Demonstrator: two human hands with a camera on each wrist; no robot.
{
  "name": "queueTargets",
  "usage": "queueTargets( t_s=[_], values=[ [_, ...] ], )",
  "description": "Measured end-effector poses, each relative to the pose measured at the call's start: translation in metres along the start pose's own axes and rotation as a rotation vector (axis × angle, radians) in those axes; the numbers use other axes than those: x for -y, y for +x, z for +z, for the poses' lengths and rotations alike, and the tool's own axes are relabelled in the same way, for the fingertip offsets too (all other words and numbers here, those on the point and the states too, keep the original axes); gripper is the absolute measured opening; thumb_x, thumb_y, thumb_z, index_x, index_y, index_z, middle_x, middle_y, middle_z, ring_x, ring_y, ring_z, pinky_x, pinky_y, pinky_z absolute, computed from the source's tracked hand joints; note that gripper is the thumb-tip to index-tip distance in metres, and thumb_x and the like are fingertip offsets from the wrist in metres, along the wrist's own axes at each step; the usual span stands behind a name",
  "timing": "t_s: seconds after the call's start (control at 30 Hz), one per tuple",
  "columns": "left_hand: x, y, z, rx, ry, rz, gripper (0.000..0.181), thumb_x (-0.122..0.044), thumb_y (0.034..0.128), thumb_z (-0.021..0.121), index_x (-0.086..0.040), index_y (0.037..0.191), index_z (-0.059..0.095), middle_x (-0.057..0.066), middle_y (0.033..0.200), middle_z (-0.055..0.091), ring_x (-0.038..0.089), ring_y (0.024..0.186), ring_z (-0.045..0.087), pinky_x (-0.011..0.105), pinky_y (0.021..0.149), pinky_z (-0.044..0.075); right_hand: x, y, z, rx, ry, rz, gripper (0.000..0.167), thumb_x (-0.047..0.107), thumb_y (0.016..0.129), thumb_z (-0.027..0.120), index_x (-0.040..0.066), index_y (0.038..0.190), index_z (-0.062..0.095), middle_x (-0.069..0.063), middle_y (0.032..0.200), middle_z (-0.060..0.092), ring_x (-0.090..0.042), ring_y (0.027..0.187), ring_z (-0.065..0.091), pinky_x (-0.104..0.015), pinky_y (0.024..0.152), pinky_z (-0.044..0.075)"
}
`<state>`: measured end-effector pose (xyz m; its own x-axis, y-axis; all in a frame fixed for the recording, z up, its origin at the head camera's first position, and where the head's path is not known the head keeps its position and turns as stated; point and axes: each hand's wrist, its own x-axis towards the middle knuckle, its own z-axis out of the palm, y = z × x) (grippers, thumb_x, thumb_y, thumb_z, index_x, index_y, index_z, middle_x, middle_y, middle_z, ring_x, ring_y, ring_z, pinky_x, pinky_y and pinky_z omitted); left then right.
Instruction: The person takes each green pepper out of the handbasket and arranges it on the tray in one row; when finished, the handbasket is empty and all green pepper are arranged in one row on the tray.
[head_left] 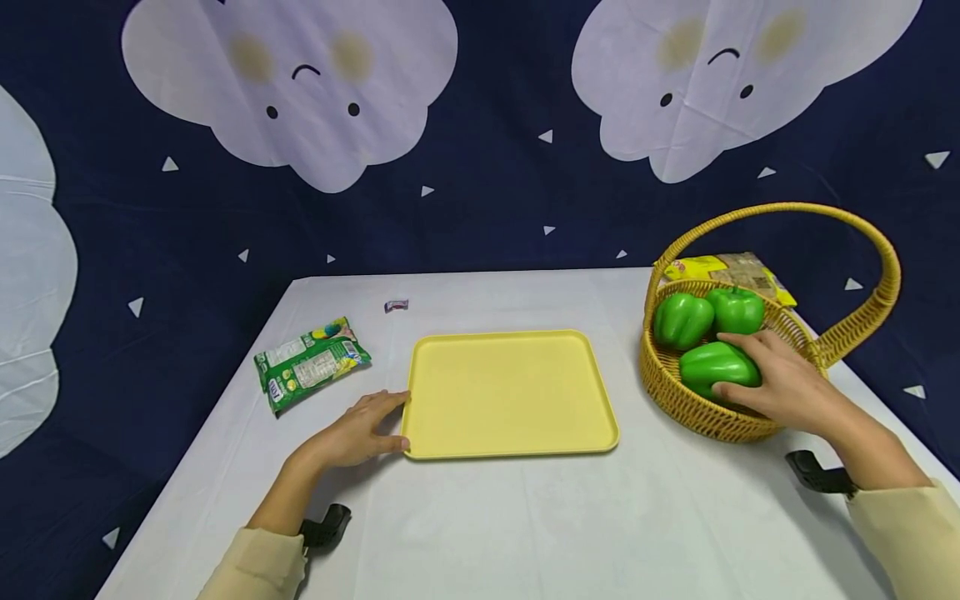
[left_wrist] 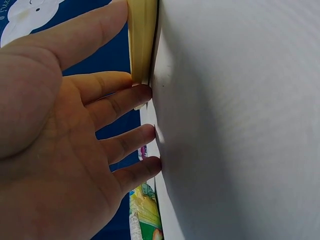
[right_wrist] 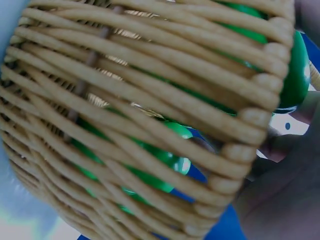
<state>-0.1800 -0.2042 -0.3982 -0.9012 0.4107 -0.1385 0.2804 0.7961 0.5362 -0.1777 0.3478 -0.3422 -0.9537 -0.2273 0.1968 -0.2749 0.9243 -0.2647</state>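
A yellow rectangular tray [head_left: 510, 396] lies flat on the white table. My left hand [head_left: 354, 435] touches its left edge, thumb and forefinger against the rim and fingers extended. In the left wrist view the other fingertips of the left hand [left_wrist: 75, 135] rest on the tabletop beside the tray [left_wrist: 142, 40]. At the right stands a wicker basket [head_left: 693, 410] with a tall arched handle. Inside it, my right hand [head_left: 787, 385] holds the nearest green bell pepper [head_left: 716, 367] between thumb and fingers. Basket weave [right_wrist: 135, 85] hides much of the peppers in the right wrist view.
Two more green bell peppers [head_left: 683, 322] sit at the back of the basket. A yellow packet [head_left: 738, 271] lies behind it. On the left are a green snack packet [head_left: 311, 364] and a small wrapped sweet [head_left: 396, 306]. A dark blue cloud-print cloth [head_left: 480, 208] hangs behind the table.
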Motion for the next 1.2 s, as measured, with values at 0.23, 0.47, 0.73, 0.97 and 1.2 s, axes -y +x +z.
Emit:
queueTargets(
  t_s=[0.23, 0.47, 0.73, 0.97, 1.2],
  values=[
    [-0.001, -0.001, -0.001, -0.002, 0.007, 0.012, 0.077, -0.037, 0.0836, 0.069, -0.005, 0.145, 0.035, 0.02, 0.15, 0.036, 0.045, 0.141, 0.022, 0.063, 0.113, 0.02, 0.007, -0.002, -0.005, -0.05, 0.028, 0.016, 0.074, 0.034, 0.079, 0.074, 0.003, 0.139, 0.042, -0.024, 0.112, 0.04, -0.031, 0.088, 0.045, -0.029, 0.062, 0.035],
    [-0.001, -0.002, -0.002, -0.004, 0.019, 0.021, 0.078, -0.038, 0.0834, 0.069, -0.004, 0.145, 0.035, 0.021, 0.149, 0.037, 0.046, 0.14, 0.023, 0.063, 0.112, 0.021, 0.015, -0.005, -0.011, -0.115, 0.063, 0.035, 0.074, 0.032, 0.078, 0.076, 0.007, 0.14, 0.043, -0.022, 0.111, 0.037, -0.031, 0.087, 0.042, -0.028, 0.062, 0.033],
    [-0.001, -0.002, -0.002, -0.006, 0.019, 0.018, 0.078, -0.038, 0.0835, 0.069, -0.005, 0.145, 0.035, 0.02, 0.149, 0.036, 0.045, 0.14, 0.024, 0.063, 0.112, 0.021, 0.028, -0.009, -0.016, -0.188, 0.089, -0.003, 0.076, 0.027, 0.074, 0.079, 0.012, 0.14, 0.045, -0.017, 0.11, 0.039, -0.025, 0.087, 0.04, -0.022, 0.061, 0.032],
    [-0.002, -0.002, -0.002, -0.004, 0.016, 0.001, 0.078, -0.038, 0.0834, 0.069, -0.006, 0.145, 0.035, 0.019, 0.15, 0.036, 0.044, 0.141, 0.022, 0.062, 0.114, 0.02, 0.039, -0.008, -0.016, -0.245, 0.079, -0.106, 0.081, 0.023, 0.07, 0.082, 0.01, 0.139, 0.043, -0.021, 0.118, 0.042, -0.026, 0.091, 0.042, -0.028, 0.063, 0.034],
    [-0.001, -0.002, -0.001, -0.002, 0.012, -0.006, 0.079, -0.039, 0.0825, 0.07, -0.006, 0.145, 0.035, 0.019, 0.15, 0.037, 0.044, 0.141, 0.022, 0.062, 0.114, 0.02, 0.055, -0.002, -0.014, -0.306, 0.127, -0.201, 0.088, 0.017, 0.063, 0.086, 0.006, 0.139, 0.042, -0.022, 0.122, 0.048, -0.026, 0.099, 0.043, -0.024, 0.071, 0.031]
  ],
)
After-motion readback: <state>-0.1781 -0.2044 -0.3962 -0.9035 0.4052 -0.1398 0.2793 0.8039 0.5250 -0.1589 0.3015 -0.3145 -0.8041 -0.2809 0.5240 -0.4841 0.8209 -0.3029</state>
